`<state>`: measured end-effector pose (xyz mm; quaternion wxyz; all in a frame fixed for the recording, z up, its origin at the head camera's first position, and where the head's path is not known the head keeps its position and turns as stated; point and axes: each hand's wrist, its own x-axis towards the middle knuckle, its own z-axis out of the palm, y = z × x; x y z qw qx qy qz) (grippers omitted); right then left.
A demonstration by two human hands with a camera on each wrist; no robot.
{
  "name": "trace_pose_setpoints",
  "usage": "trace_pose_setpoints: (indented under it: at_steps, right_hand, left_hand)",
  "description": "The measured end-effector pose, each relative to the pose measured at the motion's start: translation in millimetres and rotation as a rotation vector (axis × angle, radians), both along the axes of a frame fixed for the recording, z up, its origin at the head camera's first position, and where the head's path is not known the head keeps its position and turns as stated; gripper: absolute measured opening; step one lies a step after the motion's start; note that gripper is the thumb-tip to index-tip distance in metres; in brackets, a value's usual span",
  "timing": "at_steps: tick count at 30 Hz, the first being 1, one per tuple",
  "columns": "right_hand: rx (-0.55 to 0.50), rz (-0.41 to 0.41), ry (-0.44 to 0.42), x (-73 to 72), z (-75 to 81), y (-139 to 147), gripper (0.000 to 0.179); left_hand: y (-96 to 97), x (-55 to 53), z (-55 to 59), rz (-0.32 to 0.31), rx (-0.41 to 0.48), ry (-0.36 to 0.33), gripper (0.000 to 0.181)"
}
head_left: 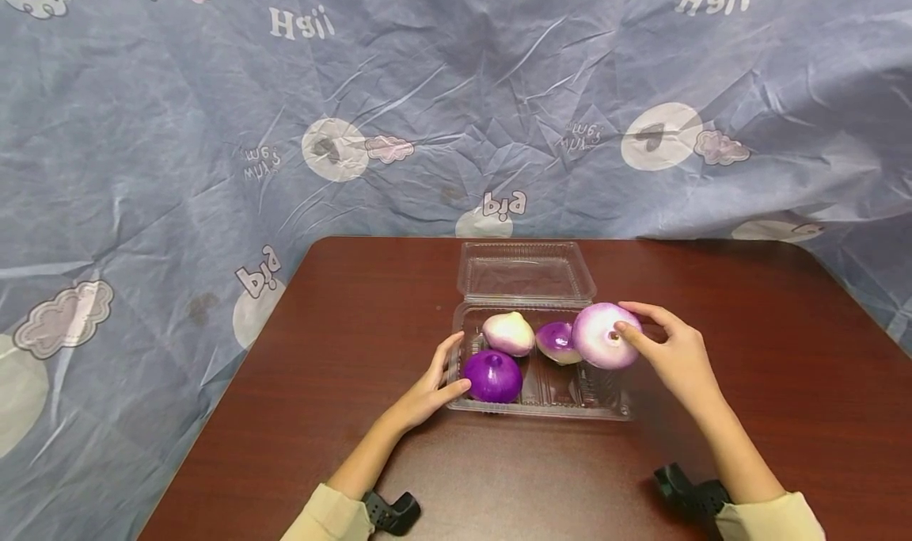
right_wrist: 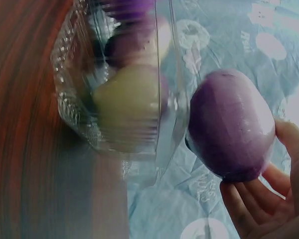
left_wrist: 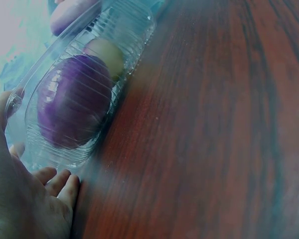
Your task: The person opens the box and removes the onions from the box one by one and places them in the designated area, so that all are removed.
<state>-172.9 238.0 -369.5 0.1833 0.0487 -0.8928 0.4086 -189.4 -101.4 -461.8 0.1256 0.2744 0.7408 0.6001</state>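
Observation:
My right hand point(head_left: 677, 355) grips a purple-and-white onion point(head_left: 602, 337) between thumb and fingers, raised over the right end of a clear plastic container point(head_left: 541, 410). In the right wrist view this onion point(right_wrist: 231, 124) is beside the container's rim, apart from the onions inside. My left hand point(head_left: 427, 386) holds the container's left end, thumb at the front rim and fingers along the end wall point(left_wrist: 37, 191). Inside sit a deep purple onion point(head_left: 493, 376) at front left, a pale onion point(head_left: 509, 333) behind it, and a purple-and-white one point(head_left: 558, 342) toward the middle, partly hidden by the held onion.
The container's hinged lid point(head_left: 527, 272) lies folded back behind it on the dark red-brown wooden table point(head_left: 370, 311). A blue-grey printed cloth point(head_left: 427, 113) hangs behind the table's far edge. Black wrist straps point(head_left: 392, 513) show at both sleeves.

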Motion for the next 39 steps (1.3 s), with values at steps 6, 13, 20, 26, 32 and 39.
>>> trace_pose_setpoints:
  at_steps: [6,13,20,26,32,39]
  right_hand:
    - [-0.079,-0.128,-0.039,-9.8,-2.7,12,0.04]
    - [-0.139,-0.277,-0.111,-23.4,-10.0,27,0.049]
    - [-0.171,-0.35,-0.162,-37.0,-23.5,42,0.053]
    - [-0.129,-0.395,-0.204,-46.7,-38.3,53,0.054]
    - [-0.081,-0.402,-0.166,-52.6,-54.5,57,0.051]
    - [-0.012,-0.392,-0.102,-53.6,-59.6,52,0.051]
  left_hand:
    - [0.9,8.6,18.5,-0.014,-0.003,-0.018,0.072]
    - [-0.4,2.4,4.0,0.006,-0.009,-0.013,0.072]
    - [-0.9,0.0,-5.0,0.013,0.001,0.006,0.071]
    - [0.1,0.1,-4.3,0.014,0.004,0.006,0.063]
    - [2.0,4.8,7.2,-0.003,0.02,-0.01,0.062]
    - [2.8,12.5,26.1,-0.014,0.017,-0.026,0.063]
